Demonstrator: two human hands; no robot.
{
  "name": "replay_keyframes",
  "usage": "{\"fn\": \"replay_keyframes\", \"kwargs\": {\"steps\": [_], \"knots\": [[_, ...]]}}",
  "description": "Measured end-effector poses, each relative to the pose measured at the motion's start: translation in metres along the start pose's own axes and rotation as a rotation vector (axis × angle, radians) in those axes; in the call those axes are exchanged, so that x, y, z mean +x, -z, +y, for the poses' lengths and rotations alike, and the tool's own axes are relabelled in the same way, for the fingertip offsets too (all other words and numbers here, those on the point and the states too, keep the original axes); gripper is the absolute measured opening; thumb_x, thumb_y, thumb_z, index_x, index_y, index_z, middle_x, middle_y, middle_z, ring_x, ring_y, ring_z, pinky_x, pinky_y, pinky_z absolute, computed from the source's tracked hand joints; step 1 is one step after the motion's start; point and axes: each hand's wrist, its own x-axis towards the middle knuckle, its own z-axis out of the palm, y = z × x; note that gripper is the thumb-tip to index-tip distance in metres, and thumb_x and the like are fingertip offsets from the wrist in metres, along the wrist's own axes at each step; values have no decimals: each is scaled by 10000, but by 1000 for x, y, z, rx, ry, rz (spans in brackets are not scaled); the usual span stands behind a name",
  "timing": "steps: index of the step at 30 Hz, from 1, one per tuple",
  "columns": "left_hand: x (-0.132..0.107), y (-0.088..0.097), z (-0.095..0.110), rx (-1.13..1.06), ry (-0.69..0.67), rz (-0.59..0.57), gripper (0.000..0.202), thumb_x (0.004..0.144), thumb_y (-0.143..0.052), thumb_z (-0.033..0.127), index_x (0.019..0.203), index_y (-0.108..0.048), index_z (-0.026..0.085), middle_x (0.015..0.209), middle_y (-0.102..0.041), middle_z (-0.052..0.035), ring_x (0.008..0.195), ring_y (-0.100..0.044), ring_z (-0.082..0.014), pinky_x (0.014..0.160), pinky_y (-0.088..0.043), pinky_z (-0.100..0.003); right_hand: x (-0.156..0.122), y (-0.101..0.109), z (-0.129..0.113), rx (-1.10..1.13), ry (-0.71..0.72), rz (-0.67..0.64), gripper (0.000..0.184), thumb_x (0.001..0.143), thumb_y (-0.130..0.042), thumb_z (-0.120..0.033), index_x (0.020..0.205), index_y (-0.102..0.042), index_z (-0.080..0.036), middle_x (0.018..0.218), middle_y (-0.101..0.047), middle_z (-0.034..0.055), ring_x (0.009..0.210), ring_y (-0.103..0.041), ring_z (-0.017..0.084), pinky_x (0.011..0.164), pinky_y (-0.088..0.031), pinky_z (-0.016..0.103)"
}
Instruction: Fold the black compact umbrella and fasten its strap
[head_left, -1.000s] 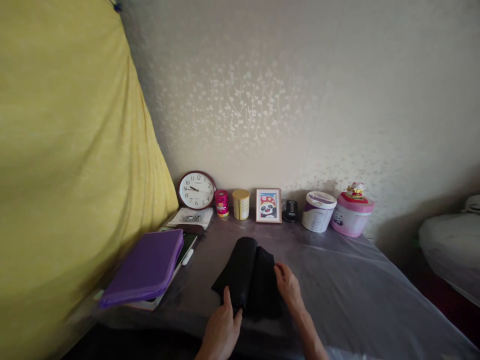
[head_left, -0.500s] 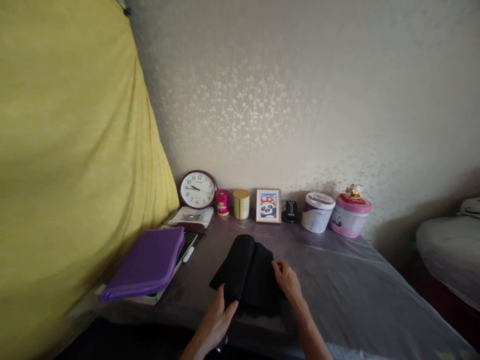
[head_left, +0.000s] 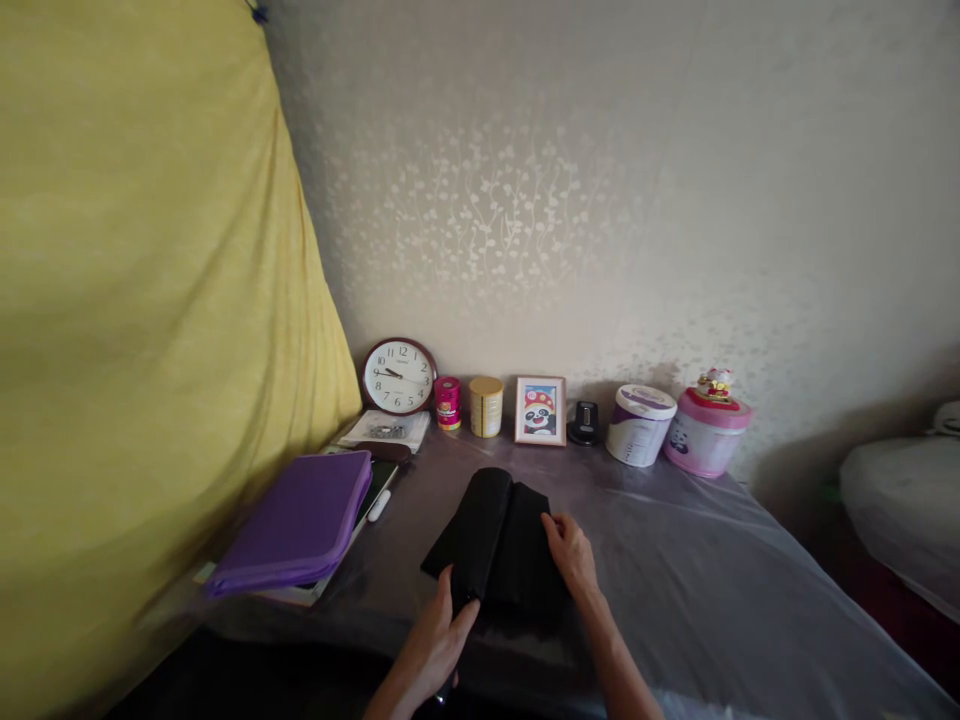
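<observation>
A black folding umbrella [head_left: 484, 525] lies collapsed above the front part of the table, its loose cloth spread in flaps to both sides. My left hand [head_left: 435, 635] is closed round its near end, thumb on top, and a shiny dark handle end shows below the palm. At the right, my right hand [head_left: 568, 545] pinches the edge of a cloth flap between thumb and fingers. The umbrella's underside is hidden.
A purple zip folder [head_left: 292, 520] rests on a book at left, beside a white pen-like object [head_left: 379, 505]. Along the wall stand a clock [head_left: 400, 376], a pink tin [head_left: 448, 403], a yellow-lidded tin [head_left: 486, 407], a picture frame [head_left: 540, 411] and two tubs [head_left: 640, 430].
The view has shifted slightly, so the objects appear a little further right. My right hand has moved slightly up and left along the flap; both hands keep their grip.
</observation>
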Motion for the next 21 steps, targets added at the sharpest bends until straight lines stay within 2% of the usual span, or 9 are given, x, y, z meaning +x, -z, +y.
{"fn": "replay_keyframes", "kwargs": {"steps": [5,8,12,16,21], "knots": [[-3,1,4,-5,-3,-11,596,860,-332,448,1345,-73,218,675,-546,17,349,-461,-75,321,-356,-177,8,-7,-1,81,4,47,340,800,-403,-446,824,-621,-186,777,-676,82,772,-631,223,634,-423,279],[-4,2,6,-19,-2,-10,577,859,-332,433,1333,-78,223,714,-553,5,348,-463,-73,313,-353,-174,13,-10,3,85,-9,47,313,784,-405,-408,703,-621,-196,706,-667,73,721,-626,218,610,-416,279],[-5,2,9,-16,17,-17,568,862,-328,419,1331,-84,210,618,-503,43,337,-433,-69,318,-351,-167,14,-8,12,100,-24,50,306,754,-414,-382,562,-579,-209,607,-638,62,623,-603,209,569,-401,283],[-5,2,10,-13,30,-4,580,859,-332,447,1336,-88,227,646,-520,31,343,-453,-69,325,-357,-167,12,-2,14,147,-18,62,336,747,-407,-417,581,-601,-198,618,-644,67,619,-595,206,570,-404,282],[-8,3,16,58,44,4,588,860,-324,443,1349,-92,214,771,-605,-37,361,-486,-76,346,-374,-182,15,1,-1,288,11,49,463,739,-388,-527,661,-646,-149,649,-657,67,643,-594,197,576,-416,263]]}}
